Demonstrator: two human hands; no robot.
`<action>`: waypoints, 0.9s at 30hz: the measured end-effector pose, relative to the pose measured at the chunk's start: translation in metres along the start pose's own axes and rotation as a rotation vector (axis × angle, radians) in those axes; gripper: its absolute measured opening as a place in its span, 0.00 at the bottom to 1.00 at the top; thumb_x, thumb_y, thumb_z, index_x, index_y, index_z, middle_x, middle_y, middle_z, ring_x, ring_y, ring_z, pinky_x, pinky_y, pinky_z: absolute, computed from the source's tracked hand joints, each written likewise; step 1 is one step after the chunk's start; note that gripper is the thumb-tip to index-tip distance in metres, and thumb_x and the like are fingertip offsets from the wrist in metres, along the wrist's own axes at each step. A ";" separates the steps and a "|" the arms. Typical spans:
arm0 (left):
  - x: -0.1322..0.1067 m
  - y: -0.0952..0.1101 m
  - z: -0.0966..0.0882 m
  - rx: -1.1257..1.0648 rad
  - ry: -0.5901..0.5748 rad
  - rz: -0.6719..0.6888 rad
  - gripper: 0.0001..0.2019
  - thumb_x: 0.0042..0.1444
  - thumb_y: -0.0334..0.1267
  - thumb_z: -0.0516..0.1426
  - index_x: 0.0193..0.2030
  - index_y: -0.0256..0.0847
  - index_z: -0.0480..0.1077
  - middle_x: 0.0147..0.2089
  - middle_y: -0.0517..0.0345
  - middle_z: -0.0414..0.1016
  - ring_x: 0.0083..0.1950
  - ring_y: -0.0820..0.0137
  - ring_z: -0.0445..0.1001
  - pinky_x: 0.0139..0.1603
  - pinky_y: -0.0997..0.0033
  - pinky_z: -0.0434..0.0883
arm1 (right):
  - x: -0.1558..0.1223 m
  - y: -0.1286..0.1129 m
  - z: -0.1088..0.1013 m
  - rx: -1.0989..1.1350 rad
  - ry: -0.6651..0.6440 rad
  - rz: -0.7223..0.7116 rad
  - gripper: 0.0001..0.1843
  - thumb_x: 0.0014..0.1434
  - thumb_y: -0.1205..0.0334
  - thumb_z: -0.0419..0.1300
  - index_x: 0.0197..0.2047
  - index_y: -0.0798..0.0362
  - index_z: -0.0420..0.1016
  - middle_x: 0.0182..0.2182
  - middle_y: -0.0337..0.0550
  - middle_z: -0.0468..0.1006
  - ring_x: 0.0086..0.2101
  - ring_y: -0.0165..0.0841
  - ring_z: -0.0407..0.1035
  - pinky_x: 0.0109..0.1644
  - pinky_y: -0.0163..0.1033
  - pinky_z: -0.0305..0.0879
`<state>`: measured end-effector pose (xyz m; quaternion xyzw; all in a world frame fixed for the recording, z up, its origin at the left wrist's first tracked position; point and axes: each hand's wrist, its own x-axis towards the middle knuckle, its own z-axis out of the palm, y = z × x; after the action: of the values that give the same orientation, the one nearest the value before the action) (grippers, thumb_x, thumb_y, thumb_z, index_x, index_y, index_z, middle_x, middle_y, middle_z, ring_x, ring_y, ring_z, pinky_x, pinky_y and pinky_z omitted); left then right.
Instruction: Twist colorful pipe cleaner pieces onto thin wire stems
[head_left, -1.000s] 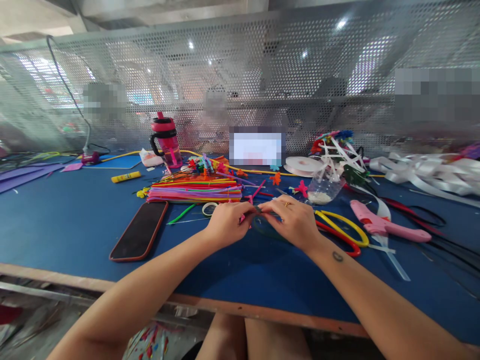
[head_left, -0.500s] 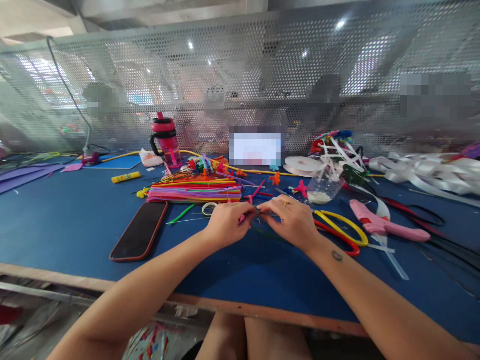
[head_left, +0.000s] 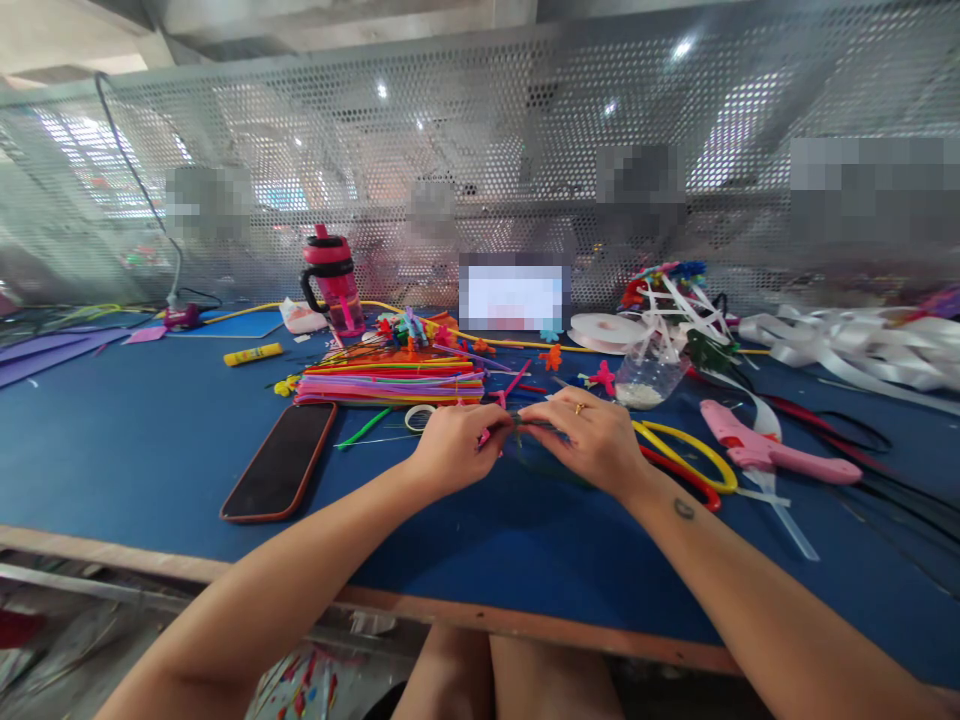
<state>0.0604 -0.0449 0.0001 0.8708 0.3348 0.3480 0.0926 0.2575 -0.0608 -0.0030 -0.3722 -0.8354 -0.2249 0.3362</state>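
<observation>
My left hand [head_left: 454, 450] and my right hand [head_left: 589, 442] meet above the blue worktable, their fingertips pinching a thin dark green stem [head_left: 534, 426] between them. A dark green loop of it trails below my right hand, and the fingers hide most of the held part. A small pink piece [head_left: 484, 436] shows by my left fingertips. Just right of my right hand lie scissors with yellow and red handles [head_left: 686, 458]. Left of my left hand are a small tape roll [head_left: 419, 417] and a bright green pipe cleaner [head_left: 364, 428].
A stack of multicoloured pipe cleaners [head_left: 388, 384] and a dark phone [head_left: 279, 461] lie left of my hands. To the right are a pink glue gun [head_left: 776, 455], a glass jar [head_left: 649, 372] and white ribbon [head_left: 855, 345]. A perforated metal screen [head_left: 480, 130] stands behind the table.
My right hand and wrist have shifted slightly to the right. Both hands keep their pinch on the green stem.
</observation>
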 end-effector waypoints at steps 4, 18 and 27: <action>0.000 0.000 0.000 -0.006 0.000 -0.001 0.05 0.53 0.31 0.54 0.33 0.41 0.72 0.26 0.62 0.74 0.25 0.78 0.67 0.26 0.80 0.59 | 0.002 -0.001 -0.003 -0.003 0.022 -0.026 0.08 0.59 0.62 0.55 0.38 0.50 0.75 0.28 0.38 0.78 0.32 0.27 0.69 0.35 0.31 0.62; 0.000 0.000 0.002 0.014 -0.030 0.002 0.06 0.53 0.32 0.53 0.34 0.40 0.72 0.26 0.61 0.72 0.23 0.78 0.64 0.24 0.79 0.57 | 0.001 -0.005 -0.003 -0.075 0.030 -0.052 0.09 0.58 0.64 0.56 0.41 0.52 0.74 0.31 0.41 0.78 0.36 0.29 0.70 0.37 0.31 0.64; 0.000 -0.001 0.003 0.060 -0.022 0.000 0.06 0.54 0.33 0.53 0.34 0.41 0.72 0.27 0.62 0.73 0.25 0.77 0.66 0.26 0.79 0.58 | 0.002 -0.007 -0.001 -0.161 0.019 -0.086 0.11 0.60 0.65 0.53 0.43 0.56 0.74 0.28 0.44 0.78 0.35 0.29 0.71 0.35 0.31 0.63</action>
<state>0.0621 -0.0440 -0.0023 0.8770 0.3439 0.3283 0.0701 0.2515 -0.0646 -0.0017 -0.3597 -0.8266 -0.3091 0.3031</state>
